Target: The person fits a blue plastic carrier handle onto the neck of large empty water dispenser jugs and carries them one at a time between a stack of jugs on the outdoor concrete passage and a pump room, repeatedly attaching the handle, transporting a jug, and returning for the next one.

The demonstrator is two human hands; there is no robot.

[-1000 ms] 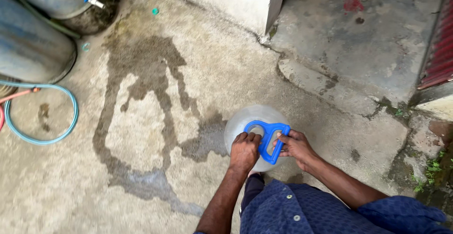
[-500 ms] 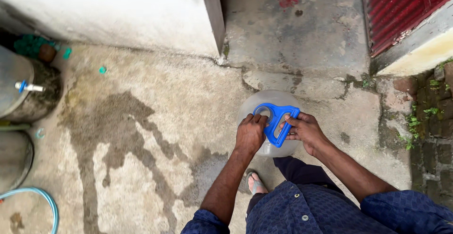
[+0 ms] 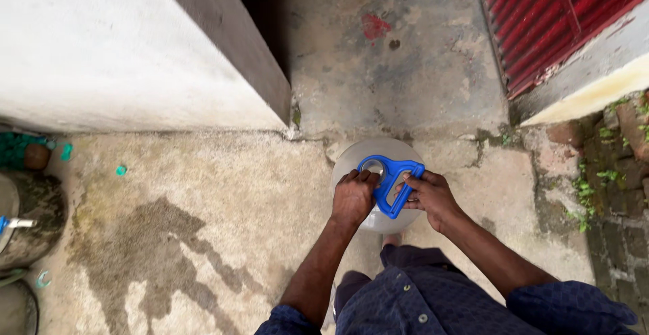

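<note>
Two hands on one jug, right at the bottom middle of the head view. Left hand [image 3: 353,196] is curled down over the near-left shoulder of the big clear water jug [image 3: 351,156], fingers folded shut against the ring end of the blue carry handle [image 3: 390,181] where it loops the jug's neck. Right hand [image 3: 427,196] is closed around the grip end of that same blue handle, thumb over the top, fingers tucked under the bar, so both hands are clamped on the one blue piece. The jug stands upright on the concrete floor [image 3: 223,193], just in front of the person's knees and dark blue shirt [image 3: 412,301], close to a crack where the floor meets a rougher slab. A dark wet patch [image 3: 145,254] spreads over the floor to the left, well apart from the jug. A white wall [image 3: 115,44] fills the upper left, its corner ending just above and left of the jug. A red corrugated shutter [image 3: 547,17] sits at upper right, with mossy bricks [image 3: 608,173] down the right edge. Far left, a grey drum with a small tap [image 3: 17,223] peeks in, and little green bits [image 3: 120,170] lie near the wall's foot.
</note>
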